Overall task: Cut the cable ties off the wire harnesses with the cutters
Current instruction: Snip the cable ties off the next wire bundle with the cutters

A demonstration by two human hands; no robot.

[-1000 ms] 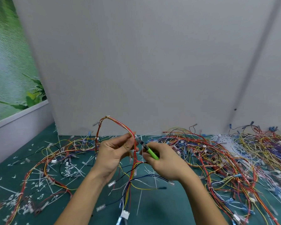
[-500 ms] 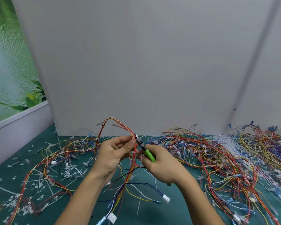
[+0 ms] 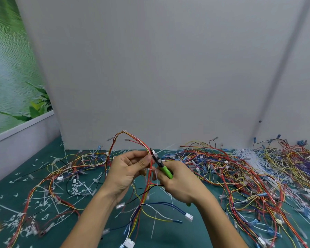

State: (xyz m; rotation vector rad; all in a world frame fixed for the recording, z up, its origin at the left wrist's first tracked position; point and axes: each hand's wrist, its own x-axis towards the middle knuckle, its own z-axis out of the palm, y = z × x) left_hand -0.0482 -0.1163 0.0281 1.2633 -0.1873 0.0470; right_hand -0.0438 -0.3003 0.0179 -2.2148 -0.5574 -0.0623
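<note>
Since half a second back, little has shifted: both hands hold their place, and the dangling white connector [image 3: 189, 217] has swung slightly to the right.

Item, left hand [image 3: 125, 174]: raised over the worktop [image 3: 168, 235], thumb and fingers pinching the wire harness [image 3: 145, 194] just beside the cutter head.

Item, right hand [image 3: 179, 185]: curled round the green handles of the cutters [image 3: 160, 164], close against the left hand. The dark head points up and to the left, against the red wires above the left thumb. Whether the blades have anything between them, I cannot tell.

Item, wire harness: red, yellow and blue strands, arching up behind the hands and hanging down between the forearms. A white cable tie [image 3: 151, 169] sits on it just below the cutter head, its tail sticking out to the right. A second tie [image 3: 141, 204] binds the strands lower down, where they fan out to loose ends. Another white plug [image 3: 129, 245] hangs at the bottom edge of view.

Item, worktop: green surface, strewn on the left with cut tie scraps [image 3: 75, 189].

Item, heap of harnesses [image 3: 240, 176]: tangled, filling the right side.

Item, bundle of white ties [image 3: 252, 158]: lying among that heap towards the back.

Item, grey panel [image 3: 168, 68]: standing upright behind everything.

Item, foliage picture [image 3: 7, 68]: on the far left.
</note>
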